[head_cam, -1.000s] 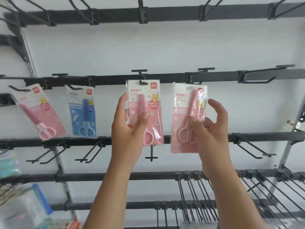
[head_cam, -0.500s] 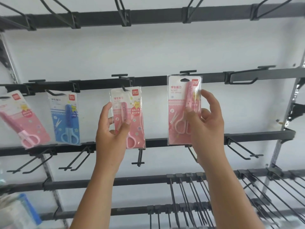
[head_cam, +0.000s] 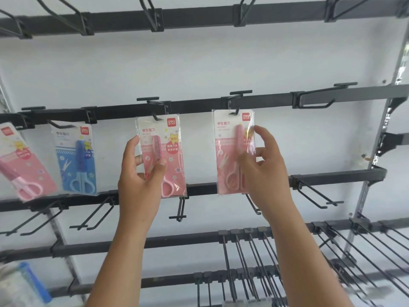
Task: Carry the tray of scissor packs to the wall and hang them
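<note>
Lifted higher now, my right hand [head_cam: 263,167] is pinching a pink scissor pack [head_cam: 232,151] onto its hook [head_cam: 235,111]; my left hand [head_cam: 141,173] is gripping another hung pack [head_cam: 162,156] beside it.

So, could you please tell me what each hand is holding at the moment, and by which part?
The left hand pinches the middle pink scissor pack at its lower left edge. The right hand holds the right pink scissor pack by its right edge.

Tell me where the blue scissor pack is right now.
In the head view, the blue scissor pack hangs left of centre on the middle rail, between two pink packs.
</note>
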Demonstrator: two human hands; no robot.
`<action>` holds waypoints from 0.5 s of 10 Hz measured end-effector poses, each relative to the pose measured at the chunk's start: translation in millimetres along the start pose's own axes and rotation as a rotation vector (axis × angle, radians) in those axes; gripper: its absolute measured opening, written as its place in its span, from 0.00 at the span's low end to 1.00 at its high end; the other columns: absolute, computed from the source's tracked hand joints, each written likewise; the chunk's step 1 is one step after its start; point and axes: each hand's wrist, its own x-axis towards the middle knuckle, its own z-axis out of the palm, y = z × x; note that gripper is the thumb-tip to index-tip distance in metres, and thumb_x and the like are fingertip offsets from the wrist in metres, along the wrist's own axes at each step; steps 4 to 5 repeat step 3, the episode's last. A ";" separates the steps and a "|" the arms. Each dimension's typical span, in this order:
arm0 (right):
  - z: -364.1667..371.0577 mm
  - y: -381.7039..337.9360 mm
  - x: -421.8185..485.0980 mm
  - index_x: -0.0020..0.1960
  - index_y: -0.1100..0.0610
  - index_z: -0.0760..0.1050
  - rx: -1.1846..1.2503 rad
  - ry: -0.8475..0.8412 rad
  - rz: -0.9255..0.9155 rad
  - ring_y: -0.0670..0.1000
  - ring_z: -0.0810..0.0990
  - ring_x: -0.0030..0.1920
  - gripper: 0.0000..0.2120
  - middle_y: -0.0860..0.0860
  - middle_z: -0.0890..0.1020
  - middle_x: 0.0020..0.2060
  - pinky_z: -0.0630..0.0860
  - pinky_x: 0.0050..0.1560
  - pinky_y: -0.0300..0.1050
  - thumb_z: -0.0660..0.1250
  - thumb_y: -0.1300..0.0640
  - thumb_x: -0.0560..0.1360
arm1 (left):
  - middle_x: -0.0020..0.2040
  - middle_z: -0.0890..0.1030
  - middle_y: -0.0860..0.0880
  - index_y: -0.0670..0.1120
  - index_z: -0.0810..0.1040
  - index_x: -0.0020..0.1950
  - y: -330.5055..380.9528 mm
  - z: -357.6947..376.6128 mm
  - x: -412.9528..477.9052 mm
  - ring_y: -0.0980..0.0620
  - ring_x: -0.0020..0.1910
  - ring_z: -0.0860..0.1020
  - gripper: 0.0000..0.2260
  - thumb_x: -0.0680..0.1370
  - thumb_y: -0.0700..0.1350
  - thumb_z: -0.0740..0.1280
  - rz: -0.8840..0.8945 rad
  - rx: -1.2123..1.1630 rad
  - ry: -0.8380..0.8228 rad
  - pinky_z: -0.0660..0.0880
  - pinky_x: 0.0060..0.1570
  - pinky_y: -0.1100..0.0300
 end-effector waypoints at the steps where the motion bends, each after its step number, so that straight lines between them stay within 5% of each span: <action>1: -3.7 3.2 -4.0 0.69 0.35 0.66 -0.040 -0.008 -0.031 0.36 0.82 0.41 0.19 0.41 0.79 0.51 0.76 0.23 0.39 0.65 0.48 0.81 | 0.60 0.77 0.58 0.63 0.65 0.73 -0.4 -0.7 -1.9 0.55 0.44 0.84 0.25 0.80 0.48 0.68 0.028 0.088 0.013 0.74 0.33 0.74; 2: -10.6 3.7 -9.9 0.72 0.39 0.65 -0.207 -0.010 -0.100 0.30 0.76 0.48 0.22 0.38 0.73 0.59 0.76 0.35 0.40 0.63 0.51 0.81 | 0.63 0.75 0.58 0.61 0.66 0.74 1.1 -3.6 -7.0 0.54 0.52 0.80 0.24 0.80 0.49 0.67 0.046 0.190 0.039 0.79 0.45 0.63; 3: -20.7 0.3 -15.3 0.73 0.44 0.66 -0.444 0.054 -0.190 0.44 0.73 0.64 0.22 0.41 0.68 0.71 0.78 0.55 0.54 0.62 0.52 0.80 | 0.67 0.73 0.57 0.57 0.69 0.73 5.7 -6.9 -15.3 0.53 0.57 0.76 0.22 0.79 0.49 0.68 0.111 0.305 0.080 0.75 0.54 0.54; 5: -20.7 0.3 -15.3 0.73 0.44 0.66 -0.444 0.054 -0.190 0.44 0.73 0.64 0.22 0.41 0.68 0.71 0.78 0.55 0.54 0.62 0.52 0.80 | 0.67 0.73 0.57 0.57 0.69 0.73 5.7 -6.9 -15.3 0.53 0.57 0.76 0.22 0.79 0.49 0.68 0.111 0.305 0.080 0.75 0.54 0.54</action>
